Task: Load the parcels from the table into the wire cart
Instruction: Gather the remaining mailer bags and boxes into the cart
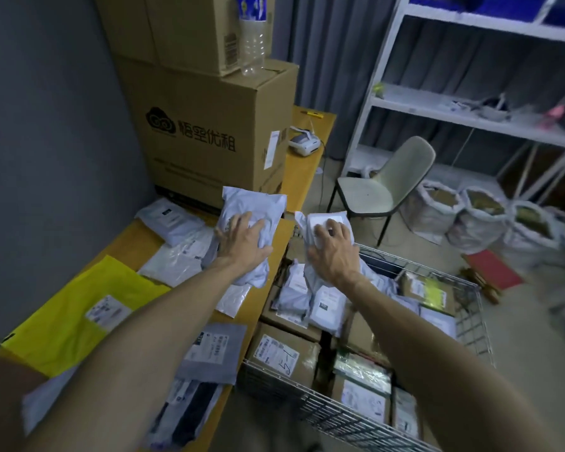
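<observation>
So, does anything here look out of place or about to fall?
Mostly the clear plastic bottle, standing upright on the stacked cardboard boxes. A grey parcel also lies right at the table edge beside the wire cart.

Both arms are bare along all that shows of them, right down to the lower edge of the view. The left forearm (163,316) and right forearm (408,327) are lean and smooth-looking, the wrist bones standing out a little. The left hand (242,243) and right hand (335,256) are bare as well, knuckles and tendons ridging their backs
</observation>
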